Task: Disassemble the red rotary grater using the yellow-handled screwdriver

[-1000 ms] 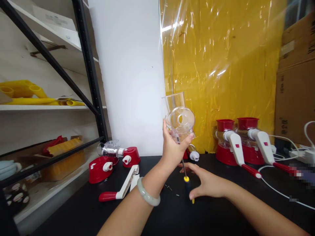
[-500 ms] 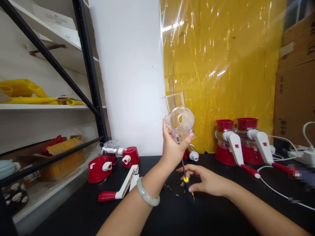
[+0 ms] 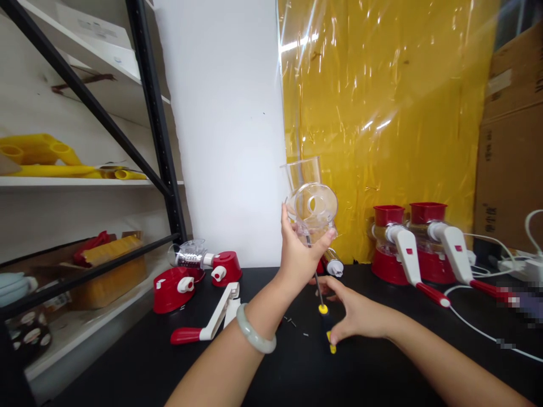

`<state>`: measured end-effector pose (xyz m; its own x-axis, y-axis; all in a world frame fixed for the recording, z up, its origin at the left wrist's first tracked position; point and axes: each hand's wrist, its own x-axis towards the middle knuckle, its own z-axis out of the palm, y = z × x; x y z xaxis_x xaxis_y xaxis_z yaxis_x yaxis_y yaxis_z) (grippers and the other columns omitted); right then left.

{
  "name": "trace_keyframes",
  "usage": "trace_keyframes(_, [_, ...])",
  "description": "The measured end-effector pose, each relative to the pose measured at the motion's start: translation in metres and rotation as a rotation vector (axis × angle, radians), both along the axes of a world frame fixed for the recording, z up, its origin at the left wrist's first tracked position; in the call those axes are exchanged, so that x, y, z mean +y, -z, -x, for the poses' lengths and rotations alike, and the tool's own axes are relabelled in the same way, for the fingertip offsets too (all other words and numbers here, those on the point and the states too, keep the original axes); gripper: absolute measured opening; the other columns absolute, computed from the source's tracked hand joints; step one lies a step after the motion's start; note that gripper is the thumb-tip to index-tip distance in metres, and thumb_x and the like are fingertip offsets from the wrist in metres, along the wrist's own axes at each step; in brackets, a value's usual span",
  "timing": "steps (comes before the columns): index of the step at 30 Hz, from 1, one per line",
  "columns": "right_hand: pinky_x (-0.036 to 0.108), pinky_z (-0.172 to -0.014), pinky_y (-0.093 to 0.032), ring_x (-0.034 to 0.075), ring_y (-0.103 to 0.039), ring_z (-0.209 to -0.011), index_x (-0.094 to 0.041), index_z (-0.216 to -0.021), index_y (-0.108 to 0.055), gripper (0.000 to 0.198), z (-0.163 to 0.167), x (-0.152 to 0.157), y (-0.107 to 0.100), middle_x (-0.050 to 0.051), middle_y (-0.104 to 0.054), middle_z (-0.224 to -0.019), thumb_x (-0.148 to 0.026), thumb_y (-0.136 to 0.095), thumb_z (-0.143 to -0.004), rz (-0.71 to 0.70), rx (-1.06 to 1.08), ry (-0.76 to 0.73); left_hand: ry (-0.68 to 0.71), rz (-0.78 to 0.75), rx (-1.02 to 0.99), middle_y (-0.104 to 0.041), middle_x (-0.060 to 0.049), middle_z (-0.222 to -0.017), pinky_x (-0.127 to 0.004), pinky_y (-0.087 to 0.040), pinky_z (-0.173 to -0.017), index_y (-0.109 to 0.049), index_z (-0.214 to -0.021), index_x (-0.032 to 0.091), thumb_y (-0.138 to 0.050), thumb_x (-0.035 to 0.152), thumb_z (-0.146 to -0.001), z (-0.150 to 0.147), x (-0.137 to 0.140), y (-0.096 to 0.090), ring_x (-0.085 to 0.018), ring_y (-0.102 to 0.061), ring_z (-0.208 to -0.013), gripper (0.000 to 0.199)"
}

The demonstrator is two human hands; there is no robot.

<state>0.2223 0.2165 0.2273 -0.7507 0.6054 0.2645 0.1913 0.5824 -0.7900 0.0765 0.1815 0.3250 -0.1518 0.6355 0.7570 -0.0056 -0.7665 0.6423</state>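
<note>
A clear plastic grater housing [image 3: 316, 204], with a square chute on top and a round opening facing me, is held up in my left hand [image 3: 299, 254]. My left fingers and thumb are wrapped round its lower part. A screwdriver [image 3: 326, 323] with a dark blue and yellow handle points up into the underside of the housing, its shaft partly hidden behind my left hand. My right hand [image 3: 354, 314] curls loosely about the screwdriver, thumb against the handle and fingertips beyond the shaft. Small screws [image 3: 291, 321] lie on the black table [image 3: 280, 373] below.
Red bases [image 3: 173, 289], a white crank with a red handle [image 3: 186, 335] and a drum part [image 3: 193, 257] lie to the left. A metal grater drum [image 3: 333, 263] is behind my hands. Two assembled red graters [image 3: 388, 265] and white cables [image 3: 487, 333] are at right. A shelf rack [image 3: 148, 113] borders the left.
My right thumb has shifted on the screwdriver's handle, and more of its yellow end shows now. The housing stays nearly in place in my left hand. The view has shifted slightly.
</note>
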Motion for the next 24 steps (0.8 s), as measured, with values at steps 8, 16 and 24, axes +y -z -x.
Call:
trace_keyframes(8, [0.045, -0.102, -0.042, 0.026, -0.058, -0.105, -0.018, -0.13, -0.052, 0.084, 0.0008, -0.0028, -0.0029, 0.006, -0.061, -0.104, -0.042, -0.087, -0.058, 0.049, -0.025, -0.047, 0.011, 0.011, -0.012, -0.038, -0.018, -0.149, -0.044, -0.036, -0.112, -0.006, -0.153, 0.026, -0.08, 0.034, -0.073, -0.0006, -0.0011, 0.0, -0.027, -0.048, -0.132, 0.11])
trace_keyframes(16, [0.043, -0.101, -0.044, 0.024, -0.058, -0.113, -0.019, -0.134, -0.048, 0.071, -0.0009, -0.0031, -0.0045, 0.009, -0.062, -0.112, -0.04, -0.078, -0.073, 0.148, -0.017, -0.182, 0.009, 0.014, -0.007, -0.041, -0.018, -0.146, -0.044, -0.037, -0.111, -0.005, -0.153, 0.024, -0.08, 0.034, -0.073, -0.0001, -0.0004, 0.0003, -0.027, -0.051, -0.129, 0.11])
trace_keyframes(24, [0.045, -0.108, -0.038, 0.026, -0.05, -0.126, -0.022, -0.132, -0.048, 0.081, 0.0009, -0.0001, -0.0018, 0.01, -0.056, -0.127, -0.041, -0.086, -0.063, 0.051, 0.072, -0.079, 0.011, 0.007, -0.002, -0.038, -0.019, -0.148, -0.042, -0.038, -0.111, -0.004, -0.153, 0.025, -0.079, 0.035, -0.073, -0.0002, -0.0017, 0.0004, -0.026, -0.05, -0.13, 0.11])
